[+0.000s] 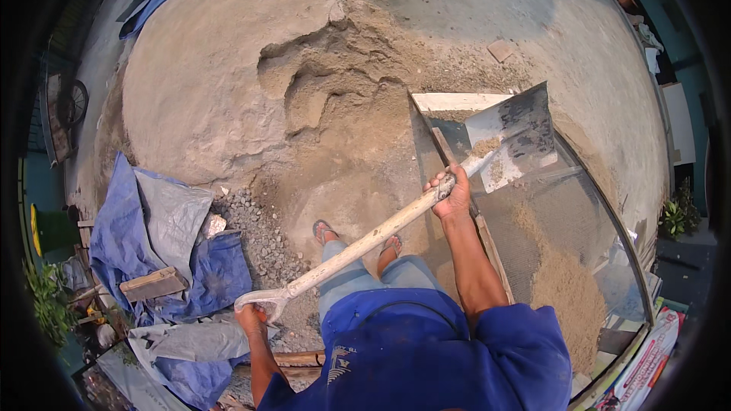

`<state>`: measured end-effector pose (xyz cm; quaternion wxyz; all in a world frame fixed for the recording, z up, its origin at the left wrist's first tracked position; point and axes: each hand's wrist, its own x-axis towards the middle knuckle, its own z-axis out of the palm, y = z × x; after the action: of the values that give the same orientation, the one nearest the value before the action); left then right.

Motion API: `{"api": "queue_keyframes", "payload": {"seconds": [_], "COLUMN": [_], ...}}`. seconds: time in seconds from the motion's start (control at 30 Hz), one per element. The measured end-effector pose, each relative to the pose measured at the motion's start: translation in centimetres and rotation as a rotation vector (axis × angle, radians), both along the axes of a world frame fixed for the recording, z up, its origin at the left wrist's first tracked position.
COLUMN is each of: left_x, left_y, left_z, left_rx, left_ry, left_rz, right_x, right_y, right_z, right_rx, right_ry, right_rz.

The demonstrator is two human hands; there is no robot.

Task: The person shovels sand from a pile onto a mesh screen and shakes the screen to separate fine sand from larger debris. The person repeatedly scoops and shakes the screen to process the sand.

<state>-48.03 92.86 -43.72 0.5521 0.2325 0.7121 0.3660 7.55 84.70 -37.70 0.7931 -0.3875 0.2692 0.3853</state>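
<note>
over the upper edge of the mesh sieve frame (601, 205), the shovel (365, 240) hangs with its metal blade (506, 137) tipped, sand sliding off onto the mesh. right hand (452, 192) is wrapped shut around the wooden shaft just below the blade socket, fingers fully curled. left hand (250, 318) is closed on the d-shaped grip at the shaft's far end, thumb side hidden, so only the closed fist can be confirmed. long axis of the tool runs from the lower left at the grip up to the right at the blade; the blade points toward the upper right, face up and tilted toward the sieve. judged handling: stiff wooden shaft, rigid steel blade, front-heavy when loaded, dusty shaft likely a little slick; one hold near the blade for the weight, one at the end grip for steering. sand heap (228, 68) lies beyond the feet, gravel patch (263, 236) beside the left foot, blue tarpaulin (152, 236) at the heap's lower left edge, sifted sand pile (571, 297) on the mesh
</note>
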Motion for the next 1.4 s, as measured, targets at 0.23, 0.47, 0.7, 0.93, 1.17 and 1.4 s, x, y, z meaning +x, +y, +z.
{"api": "queue_keyframes", "payload": {"seconds": [0.23, 0.47, 0.7, 0.93, 1.17, 1.4], "left_x": [-12.0, -11.8, -2.4, 9.1, 4.4, -9.9], "left_y": [-12.0, -21.2, -15.8, -0.9, -3.1, -8.5], "left_z": [0.3, -0.2, -10.7, -23.2, -19.6, -9.7], "left_rx": [-0.351, -0.803, -0.723, -0.664, -0.545, -0.433], "left_ry": [0.335, 0.542, 0.635, 0.323, 0.508, 0.555], "left_rz": [0.353, 0.688, 0.795, 0.765, 0.781, 0.496], "right_x": [-14.3, -26.6, -25.2, -12.0, -13.7, -15.6], "right_y": [10.7, 14.9, 23.2, 40.4, 35.9, 24.7], "right_z": [-19.9, -38.7, -54.5, -61.3, -54.2, -36.0], "right_rx": [-0.372, -0.546, -0.569, -0.578, -0.583, -0.488], "right_ry": [0.29, 0.506, 0.528, 0.183, 0.244, 0.317], "right_rz": [0.467, 0.881, 1.008, 1.006, 0.898, 0.674]}}
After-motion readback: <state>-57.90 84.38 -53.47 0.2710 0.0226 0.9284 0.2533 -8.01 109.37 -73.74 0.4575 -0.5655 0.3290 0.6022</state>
